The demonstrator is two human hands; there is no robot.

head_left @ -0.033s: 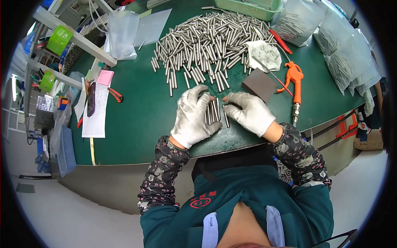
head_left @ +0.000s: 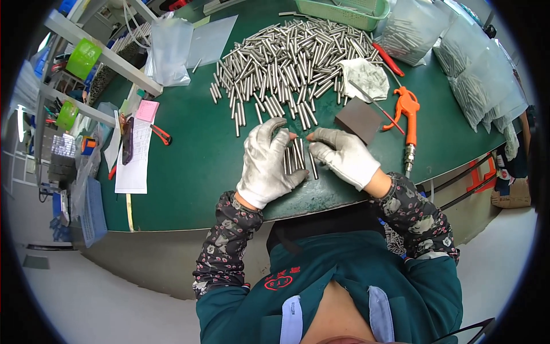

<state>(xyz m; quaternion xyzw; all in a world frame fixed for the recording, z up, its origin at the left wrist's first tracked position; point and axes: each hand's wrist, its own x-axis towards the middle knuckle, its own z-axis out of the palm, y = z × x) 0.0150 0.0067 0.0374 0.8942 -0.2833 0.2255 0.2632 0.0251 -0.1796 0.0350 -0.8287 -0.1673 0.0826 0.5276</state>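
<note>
Both of my hands wear white gloves and rest on the green table [head_left: 195, 155] near its front edge. My left hand [head_left: 266, 163] curls around a short row of metal rods [head_left: 297, 156] lying side by side on the table. My right hand [head_left: 344, 155] meets it from the right, its fingertips on the far ends of the same rods and one rod under its thumb. A big loose pile of the same metal rods [head_left: 286, 57] lies farther back on the table.
To the right lie a dark grey block [head_left: 358, 119], an orange air blow gun [head_left: 408, 109], a crumpled white cloth [head_left: 365, 77] and bags of rods [head_left: 475, 74]. A green basket [head_left: 344, 8] stands at the back. Papers [head_left: 134, 160], red pliers [head_left: 162, 135] and clear bags [head_left: 169, 49] lie left.
</note>
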